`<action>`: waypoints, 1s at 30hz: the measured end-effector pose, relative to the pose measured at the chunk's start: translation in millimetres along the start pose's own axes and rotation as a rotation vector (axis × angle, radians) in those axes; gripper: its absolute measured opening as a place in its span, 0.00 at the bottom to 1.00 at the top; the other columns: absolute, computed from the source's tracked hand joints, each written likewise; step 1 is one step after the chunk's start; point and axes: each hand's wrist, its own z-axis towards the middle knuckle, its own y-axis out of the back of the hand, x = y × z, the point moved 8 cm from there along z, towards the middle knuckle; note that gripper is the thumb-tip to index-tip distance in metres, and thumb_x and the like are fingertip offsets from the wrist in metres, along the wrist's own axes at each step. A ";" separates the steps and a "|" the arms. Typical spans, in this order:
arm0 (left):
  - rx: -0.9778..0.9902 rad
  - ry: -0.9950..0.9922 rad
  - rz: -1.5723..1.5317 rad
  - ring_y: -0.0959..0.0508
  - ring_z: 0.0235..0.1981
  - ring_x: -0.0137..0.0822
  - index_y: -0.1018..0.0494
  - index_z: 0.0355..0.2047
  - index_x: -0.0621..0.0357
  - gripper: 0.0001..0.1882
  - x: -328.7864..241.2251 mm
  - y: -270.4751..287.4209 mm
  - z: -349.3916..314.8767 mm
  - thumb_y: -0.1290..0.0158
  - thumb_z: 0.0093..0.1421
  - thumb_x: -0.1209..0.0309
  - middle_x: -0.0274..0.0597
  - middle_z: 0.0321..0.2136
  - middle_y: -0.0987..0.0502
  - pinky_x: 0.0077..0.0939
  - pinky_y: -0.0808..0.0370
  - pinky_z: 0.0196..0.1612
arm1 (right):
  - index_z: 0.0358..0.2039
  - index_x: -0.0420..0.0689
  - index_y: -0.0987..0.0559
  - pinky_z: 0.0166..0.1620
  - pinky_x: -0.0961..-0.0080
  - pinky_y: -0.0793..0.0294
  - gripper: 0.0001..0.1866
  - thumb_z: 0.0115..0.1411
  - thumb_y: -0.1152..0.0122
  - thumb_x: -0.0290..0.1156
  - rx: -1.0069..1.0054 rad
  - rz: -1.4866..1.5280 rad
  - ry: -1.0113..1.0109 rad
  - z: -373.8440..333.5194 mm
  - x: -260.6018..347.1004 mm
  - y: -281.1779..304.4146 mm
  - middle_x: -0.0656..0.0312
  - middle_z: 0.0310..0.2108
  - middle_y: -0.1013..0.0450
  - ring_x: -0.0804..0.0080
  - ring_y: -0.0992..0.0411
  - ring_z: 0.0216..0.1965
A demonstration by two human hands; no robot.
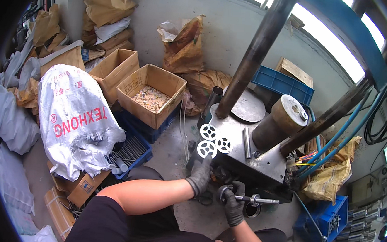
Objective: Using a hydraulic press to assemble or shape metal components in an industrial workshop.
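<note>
1. The steel press bed (269,164) stood before the person and served as the landmark.
2. The left hand (200,175), in a dark grey glove, was at the bed's near left corner, its fingertips at the lower edge of the nearest white disc (206,150); whether they were clamped on it, I could not tell.
3. Two more white discs (223,144) sat close by at the bed's left edge, all three with cut-out openings.
4. The right hand (234,207), gloved likewise, was on the near side of the bed, its fingers closed around a metal shaft (266,201).
5. That shaft lay roughly level in front of the bed, its bare end pointing right, with a ring-shaped collar (254,199) along it.
6. On the bed, a short steel rod (247,143) lay left of a thick upright cylinder (275,125).
7. Beyond the bed stood a blue crate (280,85); to its right, lower down, was another blue bin (339,219).
8. Left of the bed stood an open cardboard box (172,104) of small pieces, and farther left a white sack (75,98) lay beside a blue tray of rods (143,158).
</note>
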 end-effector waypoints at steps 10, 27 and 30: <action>0.974 -0.184 0.547 0.24 0.55 0.34 0.32 0.62 0.57 0.22 48.7 -101.3 -93.9 0.47 0.72 0.62 0.45 0.52 0.24 0.33 0.26 0.61 | 0.72 0.43 0.40 0.39 0.72 0.21 0.38 0.71 0.36 0.46 0.305 -0.125 -0.554 -6.5 66.0 81.5 0.58 0.38 0.22 0.72 0.23 0.33; 0.680 0.312 0.353 0.16 0.39 0.40 0.27 0.49 0.58 0.14 102.7 -106.7 -79.6 0.49 0.73 0.61 0.44 0.41 0.19 0.44 0.14 0.41 | 0.57 0.38 0.22 0.46 0.68 0.20 0.23 0.65 0.31 0.37 0.077 -0.641 -0.092 1.0 87.8 182.4 0.52 0.37 0.19 0.65 0.20 0.39; 0.624 0.340 0.298 0.16 0.37 0.41 0.26 0.46 0.58 0.14 98.4 -113.8 -67.4 0.48 0.72 0.60 0.46 0.40 0.19 0.44 0.13 0.40 | 0.57 0.38 0.22 0.46 0.67 0.20 0.24 0.66 0.31 0.37 0.081 -0.623 -0.091 -1.6 85.9 183.6 0.51 0.36 0.19 0.64 0.20 0.38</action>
